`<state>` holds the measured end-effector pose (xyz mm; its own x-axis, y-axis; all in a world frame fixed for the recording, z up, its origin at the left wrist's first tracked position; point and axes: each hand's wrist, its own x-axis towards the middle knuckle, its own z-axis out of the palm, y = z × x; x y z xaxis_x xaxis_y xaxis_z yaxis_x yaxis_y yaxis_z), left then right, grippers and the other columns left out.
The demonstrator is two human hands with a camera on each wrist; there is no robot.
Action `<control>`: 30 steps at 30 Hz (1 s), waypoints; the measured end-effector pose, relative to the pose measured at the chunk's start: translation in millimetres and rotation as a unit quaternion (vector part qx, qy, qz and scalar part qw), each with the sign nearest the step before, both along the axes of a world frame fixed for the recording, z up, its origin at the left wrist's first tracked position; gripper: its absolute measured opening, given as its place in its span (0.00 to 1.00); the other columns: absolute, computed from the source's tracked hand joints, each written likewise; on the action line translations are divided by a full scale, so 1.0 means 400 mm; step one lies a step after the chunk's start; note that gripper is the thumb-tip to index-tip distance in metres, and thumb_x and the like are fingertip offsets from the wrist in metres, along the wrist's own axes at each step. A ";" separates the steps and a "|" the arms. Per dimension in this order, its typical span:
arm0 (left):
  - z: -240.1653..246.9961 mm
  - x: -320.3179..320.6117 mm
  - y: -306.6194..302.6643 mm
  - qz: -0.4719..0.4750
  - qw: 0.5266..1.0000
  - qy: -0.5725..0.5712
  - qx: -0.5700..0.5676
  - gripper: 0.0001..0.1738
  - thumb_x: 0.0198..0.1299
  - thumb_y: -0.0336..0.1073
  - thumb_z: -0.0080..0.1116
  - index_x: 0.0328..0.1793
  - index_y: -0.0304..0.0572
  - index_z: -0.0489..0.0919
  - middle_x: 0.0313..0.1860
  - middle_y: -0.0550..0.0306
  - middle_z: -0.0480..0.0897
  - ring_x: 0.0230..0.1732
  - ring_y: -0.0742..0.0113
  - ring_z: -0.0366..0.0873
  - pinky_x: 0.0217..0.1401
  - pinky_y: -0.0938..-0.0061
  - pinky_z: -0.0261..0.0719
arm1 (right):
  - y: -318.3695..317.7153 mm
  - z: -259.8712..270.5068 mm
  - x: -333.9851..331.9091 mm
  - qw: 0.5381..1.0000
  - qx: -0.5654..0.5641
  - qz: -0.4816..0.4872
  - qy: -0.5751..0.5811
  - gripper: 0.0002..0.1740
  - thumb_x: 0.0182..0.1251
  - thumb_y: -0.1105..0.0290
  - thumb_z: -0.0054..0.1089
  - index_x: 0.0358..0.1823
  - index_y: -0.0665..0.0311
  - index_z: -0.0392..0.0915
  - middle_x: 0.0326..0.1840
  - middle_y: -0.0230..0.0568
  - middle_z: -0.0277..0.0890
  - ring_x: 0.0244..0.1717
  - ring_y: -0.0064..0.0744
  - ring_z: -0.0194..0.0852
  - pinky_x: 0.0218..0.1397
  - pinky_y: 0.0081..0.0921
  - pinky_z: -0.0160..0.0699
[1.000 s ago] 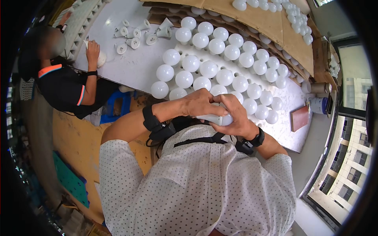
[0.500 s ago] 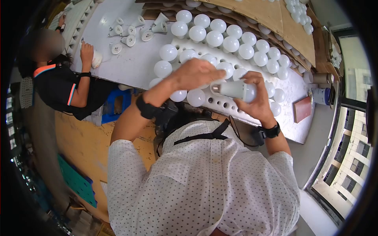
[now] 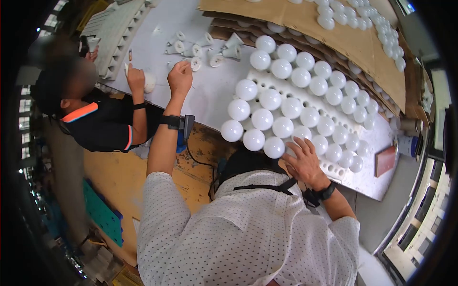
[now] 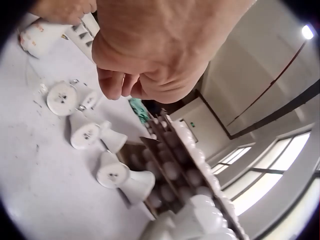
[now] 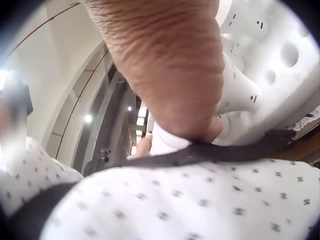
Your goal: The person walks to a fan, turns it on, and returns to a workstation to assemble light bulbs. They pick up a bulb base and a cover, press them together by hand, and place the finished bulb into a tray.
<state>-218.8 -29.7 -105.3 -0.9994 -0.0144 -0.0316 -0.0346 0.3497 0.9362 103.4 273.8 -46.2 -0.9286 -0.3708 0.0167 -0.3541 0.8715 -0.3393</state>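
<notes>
In the head view my right hand (image 3: pixel 305 164) is at the front edge of the white foam tray (image 3: pixel 338 172), with its fingers curled round a light bulb mostly hidden under them. Part of that bulb's white body (image 5: pixel 167 142) shows past the hand in the right wrist view. Globe bulbs (image 3: pixel 274 147) stand in rows beside it. My left hand (image 3: pixel 180 80) is stretched out over the table near loose white bulb bases (image 3: pixel 217 60). Its fingers hang loosely bent with nothing visible in them; in the left wrist view it is above the cone-shaped bases (image 4: pixel 112 174).
Stacked cardboard sheets (image 3: pixel 305 18) with more bulbs lie at the back. Another person (image 3: pixel 95 119) works at the left end of the table (image 3: pixel 210 90). A reddish-brown block (image 3: pixel 385 161) and a blue-white tub (image 3: pixel 408 143) are at the right, near the window.
Both hands were together at a bulb, then parted. My right hand has taken the bulb down to the tray's front row; my left hand has swung left to the loose bases.
</notes>
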 end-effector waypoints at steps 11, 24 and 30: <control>-0.184 -0.178 -0.251 -0.160 0.822 0.115 -0.535 0.31 0.47 0.19 0.50 0.62 0.36 0.61 0.67 0.40 0.59 0.64 0.39 0.58 0.62 0.59 0.66 | 0.140 0.167 -0.240 0.949 -0.163 -0.237 0.125 0.21 0.45 0.81 0.59 0.46 0.66 0.72 0.50 0.50 0.70 0.51 0.48 0.69 0.53 0.32 0.68; -0.114 -0.015 -0.188 -0.269 0.816 0.140 -0.492 0.29 0.39 0.24 0.62 0.52 0.35 0.67 0.52 0.41 0.73 0.54 0.48 0.70 0.54 0.60 0.67 | 0.482 -0.027 -0.799 0.914 -0.019 -0.338 0.222 0.37 0.46 0.58 0.61 0.60 0.61 0.64 0.60 0.56 0.63 0.60 0.54 0.60 0.61 0.41 0.61; -0.156 0.026 -0.187 -0.243 0.834 0.176 -0.463 0.24 0.36 0.26 0.66 0.43 0.38 0.70 0.49 0.42 0.74 0.53 0.48 0.70 0.54 0.63 0.67 | 0.415 0.040 -0.817 0.883 0.000 -0.460 0.093 0.39 0.46 0.56 0.61 0.61 0.60 0.61 0.54 0.57 0.67 0.56 0.55 0.64 0.57 0.41 0.65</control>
<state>-208.4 -104.4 -167.9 -0.8394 0.5395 0.0655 0.5417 0.8211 0.1797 -223.6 439.7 -30.1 -0.8182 0.5384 0.2016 0.4533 0.8198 -0.3498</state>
